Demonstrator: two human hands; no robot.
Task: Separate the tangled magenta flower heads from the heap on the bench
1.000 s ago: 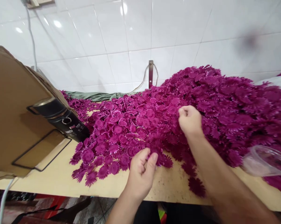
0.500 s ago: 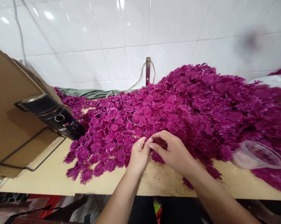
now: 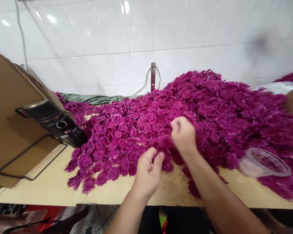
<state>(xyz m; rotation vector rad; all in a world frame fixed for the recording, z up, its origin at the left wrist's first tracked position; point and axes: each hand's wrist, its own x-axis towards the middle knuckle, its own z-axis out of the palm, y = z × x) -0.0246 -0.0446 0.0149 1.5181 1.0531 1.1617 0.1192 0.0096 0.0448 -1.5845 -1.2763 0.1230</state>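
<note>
A big heap of magenta fabric flower heads (image 3: 209,107) covers the wooden table (image 3: 51,188) from the middle to the right. My left hand (image 3: 147,172) is at the heap's front edge, fingers curled and pinched on a small bunch of the flowers (image 3: 164,146). My right hand (image 3: 184,135) is a little farther in, closed in a loose fist on top of the heap with its fingertips pinched among the flowers.
A black cylindrical tool (image 3: 56,122) on a wire stand (image 3: 31,162) sits by a cardboard sheet (image 3: 12,107) at the left. A clear plastic cup (image 3: 264,162) lies on its side at the right. White tiled wall (image 3: 136,39) behind; green cloth (image 3: 95,98) at the back.
My right hand left my left hand and reached up into the heap again. The left hand stayed at the front edge holding its bunch.
</note>
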